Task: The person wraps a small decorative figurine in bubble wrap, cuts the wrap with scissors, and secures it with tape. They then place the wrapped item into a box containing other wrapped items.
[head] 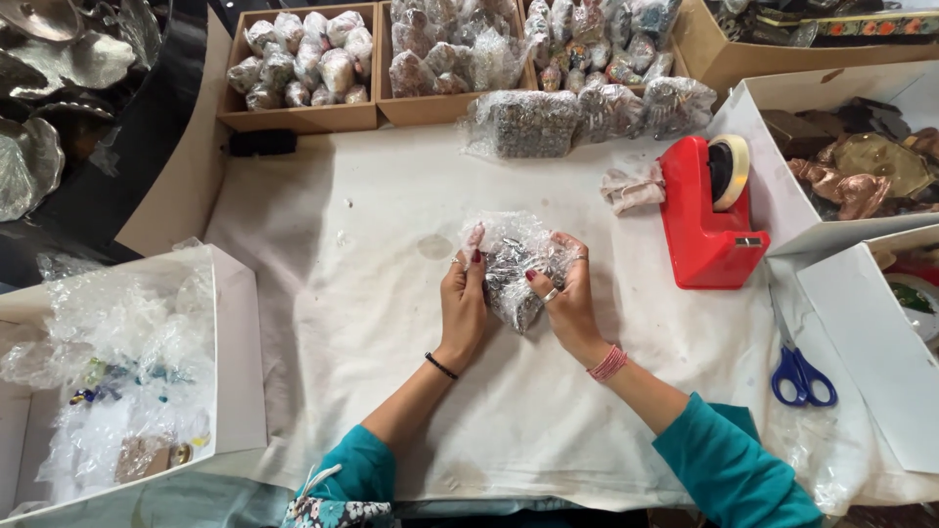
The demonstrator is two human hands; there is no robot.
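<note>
Both hands (514, 298) gripping bubble-wrapped bundle (514, 262), white cloth (342, 293)

A bubble-wrapped bundle (515, 266) is gripped between the left hand (463, 305) and right hand (564, 298) above a white cloth (372, 293). A red tape dispenser (706, 217) (tape roll mounted) is seen nearby, blue-handled scissors (797, 362) beyond.

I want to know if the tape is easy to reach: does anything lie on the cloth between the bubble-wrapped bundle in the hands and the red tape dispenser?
Nothing visible does. The right hand and left hand hold the bubble-wrapped bundle; bare white cloth lies between it and the red tape dispenser. A crumpled pinkish scrap sits further up, beside the dispenser.
</note>
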